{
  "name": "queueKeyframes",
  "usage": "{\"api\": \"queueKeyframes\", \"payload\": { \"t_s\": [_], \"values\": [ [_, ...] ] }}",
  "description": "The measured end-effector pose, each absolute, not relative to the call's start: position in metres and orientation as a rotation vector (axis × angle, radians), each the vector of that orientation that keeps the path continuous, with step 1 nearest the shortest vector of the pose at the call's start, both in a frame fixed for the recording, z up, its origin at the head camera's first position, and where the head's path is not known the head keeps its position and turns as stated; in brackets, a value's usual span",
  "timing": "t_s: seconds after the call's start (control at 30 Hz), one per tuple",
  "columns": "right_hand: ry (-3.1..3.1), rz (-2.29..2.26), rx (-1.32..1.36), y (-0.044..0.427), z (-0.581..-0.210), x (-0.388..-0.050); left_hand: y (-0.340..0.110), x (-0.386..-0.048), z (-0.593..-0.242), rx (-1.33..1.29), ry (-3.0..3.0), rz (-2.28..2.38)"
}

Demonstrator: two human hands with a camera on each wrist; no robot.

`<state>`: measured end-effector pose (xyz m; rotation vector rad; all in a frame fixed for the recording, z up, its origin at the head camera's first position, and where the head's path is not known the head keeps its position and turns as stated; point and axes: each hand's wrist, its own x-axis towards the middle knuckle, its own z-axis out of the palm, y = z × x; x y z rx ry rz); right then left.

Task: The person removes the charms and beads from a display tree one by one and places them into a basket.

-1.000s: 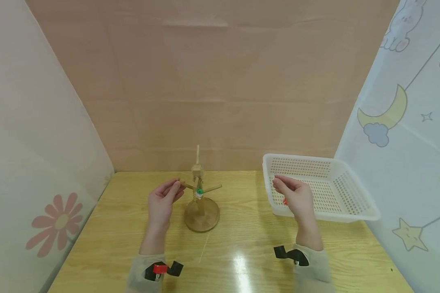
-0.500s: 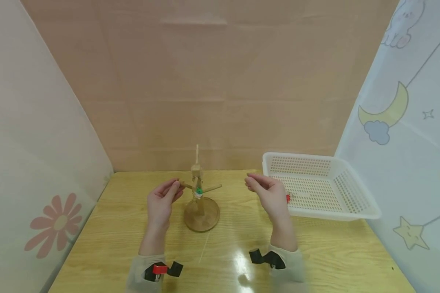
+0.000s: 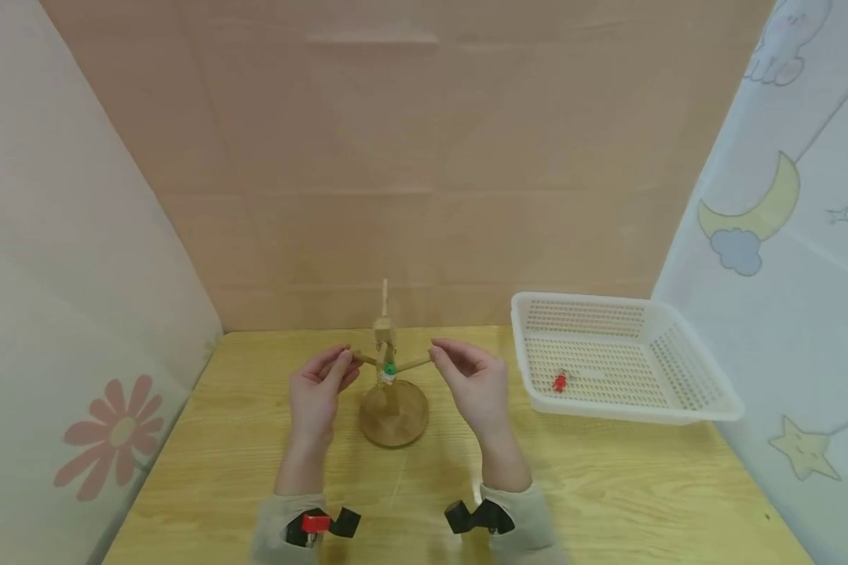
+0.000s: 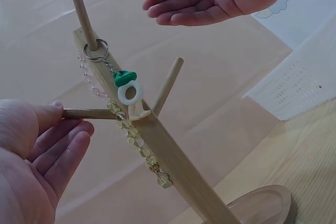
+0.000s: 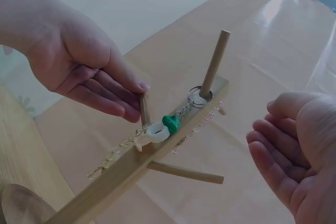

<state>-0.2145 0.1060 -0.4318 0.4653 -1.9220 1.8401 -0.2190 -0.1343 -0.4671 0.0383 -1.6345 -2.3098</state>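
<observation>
A wooden peg stand (image 3: 393,424) with a round base stands on the table. My left hand (image 3: 314,388) pinches the end of its left peg (image 4: 89,114) between thumb and fingers. My right hand (image 5: 294,145) hovers off the right peg (image 5: 191,173), fingers loosely bent and holding nothing; both wrist views show a gap. From the front peg (image 5: 216,61) a keychain (image 4: 129,92) with a green-and-white charm hangs by its metal ring. A yellowish bead strand (image 4: 137,142) dangles from the left peg, and a pink bead strand (image 4: 90,80) hangs farther back.
To the right on the wooden table (image 3: 622,486) is a white perforated basket (image 3: 707,412). A small red item (image 3: 560,382) lies in its near left part. A brown backdrop (image 3: 424,173) rises behind the table, with printed panels at both sides.
My right hand has moved left from over the basket to beside the stand's right peg, uncovering the red item. My left hand has stayed on the left peg.
</observation>
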Motion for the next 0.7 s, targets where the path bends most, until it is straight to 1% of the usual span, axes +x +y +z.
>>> {"api": "queueKeyframes", "payload": {
  "t_s": [0.7],
  "values": [
    [-1.995,1.813,0.512,0.1019,-0.435,-0.213,-0.1297,-0.2206,-0.4707,0.039,-1.674,-2.305]
  ]
}}
